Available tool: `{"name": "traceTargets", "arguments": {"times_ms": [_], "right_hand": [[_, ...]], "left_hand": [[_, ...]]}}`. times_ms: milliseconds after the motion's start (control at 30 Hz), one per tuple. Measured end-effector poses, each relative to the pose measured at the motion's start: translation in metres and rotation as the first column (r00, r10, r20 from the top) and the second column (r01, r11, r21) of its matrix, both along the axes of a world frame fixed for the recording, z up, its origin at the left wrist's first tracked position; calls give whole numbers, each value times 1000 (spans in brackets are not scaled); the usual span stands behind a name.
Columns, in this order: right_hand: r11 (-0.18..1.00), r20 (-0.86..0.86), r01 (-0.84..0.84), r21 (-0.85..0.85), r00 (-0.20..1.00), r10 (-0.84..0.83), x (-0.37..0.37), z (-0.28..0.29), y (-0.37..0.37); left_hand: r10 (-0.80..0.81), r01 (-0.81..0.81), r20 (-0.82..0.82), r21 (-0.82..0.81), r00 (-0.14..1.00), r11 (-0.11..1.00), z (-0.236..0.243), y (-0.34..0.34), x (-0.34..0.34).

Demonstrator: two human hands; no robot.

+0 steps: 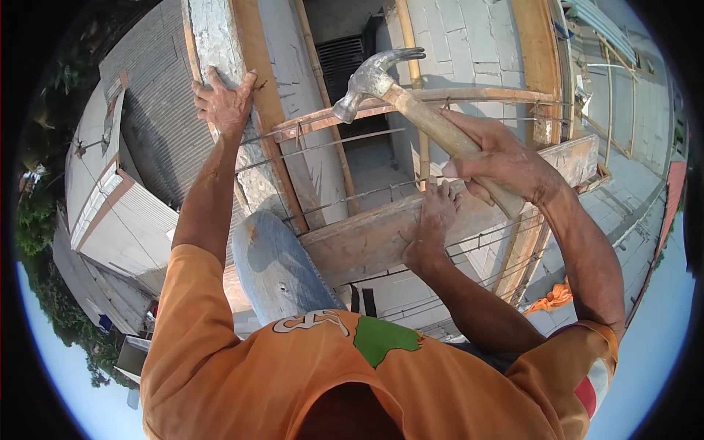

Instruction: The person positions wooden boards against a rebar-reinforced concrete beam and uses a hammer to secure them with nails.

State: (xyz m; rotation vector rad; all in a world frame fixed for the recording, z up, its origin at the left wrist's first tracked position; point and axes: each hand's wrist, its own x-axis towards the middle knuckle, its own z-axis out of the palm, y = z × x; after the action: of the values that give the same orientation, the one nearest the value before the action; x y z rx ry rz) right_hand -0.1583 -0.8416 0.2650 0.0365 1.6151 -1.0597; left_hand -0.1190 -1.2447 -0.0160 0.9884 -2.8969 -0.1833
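Note:
My right hand (pixel 506 158) is closed around the wooden handle of a claw hammer (pixel 440 121), raised over the framework. The hammer's worn steel head points up and left, with its claw toward the right. My left hand (pixel 224 103) lies with fingers spread on a rough, pale concrete-crusted beam (pixel 257 172), next to a brown wooden board (pixel 257 44) along its side. Below the hammer, my bare foot (pixel 433 220) presses on a wide, dirty plank (pixel 359 249). My bent knee in blue jeans (pixel 275 257) sits beside the beam.
Thin steel rods (pixel 352 143) cross the gap between the beams, below a narrow wooden strip (pixel 499 95). Bamboo poles (pixel 411 44) stand in the opening, with a lower level far beneath. A corrugated roof (pixel 158 95) lies left; an orange cloth (pixel 554 297) hangs at the right.

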Motion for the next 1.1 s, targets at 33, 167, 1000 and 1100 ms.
{"name": "traceTargets", "arguments": {"times_ms": [33,167,1000,1100], "right_hand": [[993,94,-111,41,990,107,9,0,5],[985,287,-162,60,948,138,42,-26,13],[934,791,353,46,558,-250,103,-284,-73],[948,750,316,19,623,-222,93,-289,-71]], "left_hand": [[7,-6,-8,25,1000,1000,1,1,0],[3,-1,-23,67,1000,998,3,4,-1],[-27,25,21,106,999,994,7,4,3],[-27,26,15,92,1000,995,9,3,0]]}}
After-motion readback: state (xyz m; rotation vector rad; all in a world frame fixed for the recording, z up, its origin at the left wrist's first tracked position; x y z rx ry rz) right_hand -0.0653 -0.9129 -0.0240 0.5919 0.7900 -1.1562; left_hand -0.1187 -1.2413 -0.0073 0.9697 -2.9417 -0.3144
